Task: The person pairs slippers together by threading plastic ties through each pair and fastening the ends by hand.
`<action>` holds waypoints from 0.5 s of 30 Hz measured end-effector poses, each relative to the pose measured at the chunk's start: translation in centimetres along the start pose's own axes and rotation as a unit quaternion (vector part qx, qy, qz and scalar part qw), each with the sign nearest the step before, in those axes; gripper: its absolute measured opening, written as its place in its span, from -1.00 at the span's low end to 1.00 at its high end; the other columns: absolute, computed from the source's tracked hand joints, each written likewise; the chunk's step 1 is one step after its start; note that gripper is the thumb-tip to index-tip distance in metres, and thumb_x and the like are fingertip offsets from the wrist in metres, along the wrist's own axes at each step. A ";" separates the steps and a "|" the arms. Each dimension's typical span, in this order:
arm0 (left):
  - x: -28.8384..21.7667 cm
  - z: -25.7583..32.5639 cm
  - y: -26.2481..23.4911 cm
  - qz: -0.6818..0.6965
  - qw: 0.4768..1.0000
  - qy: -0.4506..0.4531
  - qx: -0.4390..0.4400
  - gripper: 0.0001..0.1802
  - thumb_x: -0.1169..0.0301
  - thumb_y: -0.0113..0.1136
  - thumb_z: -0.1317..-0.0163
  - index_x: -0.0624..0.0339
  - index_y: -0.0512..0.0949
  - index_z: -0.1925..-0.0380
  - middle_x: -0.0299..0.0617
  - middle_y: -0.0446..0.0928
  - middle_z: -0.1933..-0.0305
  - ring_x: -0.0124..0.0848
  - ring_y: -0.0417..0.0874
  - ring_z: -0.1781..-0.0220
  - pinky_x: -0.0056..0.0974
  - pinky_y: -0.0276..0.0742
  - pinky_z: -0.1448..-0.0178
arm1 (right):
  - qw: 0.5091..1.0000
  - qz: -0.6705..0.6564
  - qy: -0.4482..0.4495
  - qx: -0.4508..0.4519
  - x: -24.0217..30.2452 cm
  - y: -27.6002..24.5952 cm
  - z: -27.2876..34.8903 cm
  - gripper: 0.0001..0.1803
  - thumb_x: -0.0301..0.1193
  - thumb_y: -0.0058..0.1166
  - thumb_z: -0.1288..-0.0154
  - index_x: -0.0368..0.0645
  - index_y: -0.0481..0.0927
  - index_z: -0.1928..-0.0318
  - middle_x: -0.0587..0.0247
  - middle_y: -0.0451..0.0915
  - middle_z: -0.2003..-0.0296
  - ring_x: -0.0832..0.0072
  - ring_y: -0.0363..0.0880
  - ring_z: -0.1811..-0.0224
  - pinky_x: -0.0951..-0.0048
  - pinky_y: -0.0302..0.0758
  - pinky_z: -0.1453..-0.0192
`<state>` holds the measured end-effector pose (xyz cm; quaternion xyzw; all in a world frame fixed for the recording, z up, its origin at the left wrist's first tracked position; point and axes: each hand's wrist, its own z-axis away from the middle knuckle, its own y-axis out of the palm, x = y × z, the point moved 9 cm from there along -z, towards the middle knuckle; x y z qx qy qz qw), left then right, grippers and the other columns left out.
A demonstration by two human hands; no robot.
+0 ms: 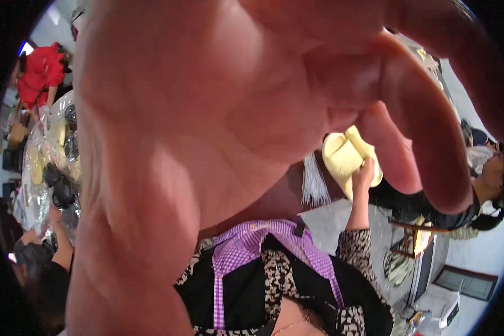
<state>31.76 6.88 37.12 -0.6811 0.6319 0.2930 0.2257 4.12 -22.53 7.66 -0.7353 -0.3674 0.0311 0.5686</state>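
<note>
Bare skin of the left hand (224, 112) is spread wide across the lens, with nothing gripped.
Clear bags (50, 162) of yellow and black pieces are seen far left; pale yellow slippers (344, 154) are held up at right by another person's hand (367, 168).

Most of the ground is hidden; a pale grey floor (490, 252) shows from 3 to 5 o'clock. On it, at 4 o'clock, stands a small wooden stool (411, 232), with a striped bundle (397, 267) just beside its foot. Nearer 5 o'clock sits a white box (451, 312). At 9 o'clock, clear plastic bags (50, 162) of yellow and black goods lie heaped; what bears them cannot be told
</note>
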 end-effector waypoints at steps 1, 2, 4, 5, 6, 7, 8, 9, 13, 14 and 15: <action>0.1 -0.2 0.5 0.007 1.000 -0.004 0.006 -0.18 0.06 0.29 -0.07 0.33 0.22 -0.21 0.09 0.48 0.02 -0.25 0.57 0.13 -0.28 0.50 0.11 | 1.000 -0.009 0.001 0.001 -0.6 0.7 -0.9 -0.88 -0.54 -0.08 -0.13 -0.32 0.36 0.30 -0.13 0.44 0.25 -0.11 0.41 0.21 0.11 0.39 0.14; 0.3 -0.4 0.6 0.010 1.000 -0.004 0.011 -0.18 0.06 0.29 -0.06 0.33 0.22 -0.21 0.09 0.48 0.02 -0.25 0.57 0.14 -0.28 0.51 0.11 | 1.000 -0.008 0.006 0.005 -0.6 1.1 -1.5 -0.88 -0.54 -0.08 -0.13 -0.32 0.36 0.30 -0.13 0.44 0.25 -0.11 0.41 0.21 0.11 0.39 0.14; 0.4 -0.6 0.9 0.009 1.000 -0.002 0.021 -0.18 0.07 0.30 -0.06 0.33 0.23 -0.20 0.09 0.48 0.02 -0.25 0.57 0.14 -0.29 0.51 0.12 | 0.997 0.031 -0.048 -0.047 0.8 0.7 -2.7 -0.89 -0.53 -0.09 -0.15 -0.31 0.37 0.30 -0.13 0.44 0.26 -0.09 0.42 0.22 0.10 0.39 0.17; 0.2 -0.7 0.9 0.005 1.000 0.001 0.026 -0.19 0.07 0.30 -0.06 0.33 0.23 -0.20 0.09 0.48 0.02 -0.25 0.57 0.14 -0.29 0.51 0.12 | 0.998 0.027 -0.047 -0.045 0.8 1.6 -3.9 -0.89 -0.53 -0.09 -0.15 -0.31 0.37 0.30 -0.13 0.44 0.26 -0.09 0.42 0.22 0.10 0.39 0.17; 0.0 -0.8 1.1 0.006 0.999 0.004 0.032 -0.19 0.07 0.30 -0.06 0.33 0.23 -0.20 0.09 0.48 0.03 -0.26 0.57 0.15 -0.29 0.51 0.13 | 0.997 0.042 -0.047 -0.051 0.1 2.2 -5.1 -0.90 -0.54 -0.10 -0.15 -0.31 0.36 0.31 -0.12 0.44 0.27 -0.07 0.43 0.23 0.09 0.39 0.17; -0.1 -0.5 1.5 0.009 0.999 0.003 0.034 -0.19 0.08 0.30 -0.06 0.34 0.24 -0.20 0.09 0.48 0.03 -0.26 0.57 0.15 -0.30 0.51 0.13 | 0.996 0.059 -0.047 -0.053 -1.2 2.8 -5.9 -0.92 -0.56 -0.10 -0.15 -0.31 0.36 0.32 -0.11 0.44 0.27 -0.06 0.44 0.24 0.09 0.39 0.18; -0.3 -0.1 1.7 0.010 0.999 0.004 0.035 -0.19 0.08 0.30 -0.06 0.34 0.24 -0.19 0.09 0.48 0.03 -0.26 0.57 0.15 -0.30 0.51 0.13 | 0.995 0.075 -0.048 -0.055 -2.3 3.2 -6.6 -0.93 -0.57 -0.11 -0.15 -0.30 0.36 0.33 -0.10 0.45 0.28 -0.05 0.45 0.24 0.09 0.39 0.18; -1.5 0.9 2.4 -0.003 1.000 -0.010 0.026 -0.20 0.08 0.30 -0.06 0.34 0.25 -0.19 0.09 0.49 0.03 -0.26 0.57 0.15 -0.30 0.51 0.14 | 0.995 0.075 -0.058 -0.041 -2.2 4.6 -5.8 -0.94 -0.58 -0.11 -0.15 -0.30 0.35 0.34 -0.09 0.45 0.28 -0.03 0.46 0.25 0.09 0.39 0.18; -4.2 4.2 3.7 -0.051 0.994 -0.098 -0.012 -0.30 0.20 0.31 -0.05 0.33 0.32 -0.14 0.07 0.50 0.06 -0.28 0.58 0.16 -0.36 0.50 0.12 | 0.992 0.071 0.081 0.072 -4.0 3.2 -5.5 -0.57 -0.36 -0.07 -0.21 -0.29 0.40 -0.07 0.00 0.54 0.13 0.15 0.50 0.06 0.26 0.41 -0.01; -3.7 6.9 3.6 -0.053 0.987 -0.147 -0.033 -0.43 0.37 0.27 -0.06 0.29 0.38 -0.09 -0.07 0.51 0.12 -0.39 0.54 0.19 -0.39 0.46 0.11 | 0.994 0.049 0.057 0.082 -0.1 3.2 -5.7 -0.57 -0.36 -0.07 -0.21 -0.29 0.40 -0.07 0.00 0.54 0.13 0.15 0.50 0.06 0.26 0.41 -0.01; -2.6 9.7 3.6 -0.053 0.978 -0.194 -0.056 -0.53 0.55 0.23 -0.07 0.24 0.44 -0.04 -0.21 0.51 0.19 -0.50 0.50 0.22 -0.43 0.42 0.09 | 0.953 -0.252 0.099 0.134 3.7 3.1 -5.2 -0.55 -0.48 -0.08 -0.22 -0.21 0.35 -0.15 0.00 0.47 -0.01 0.07 0.43 -0.06 0.14 0.40 -0.09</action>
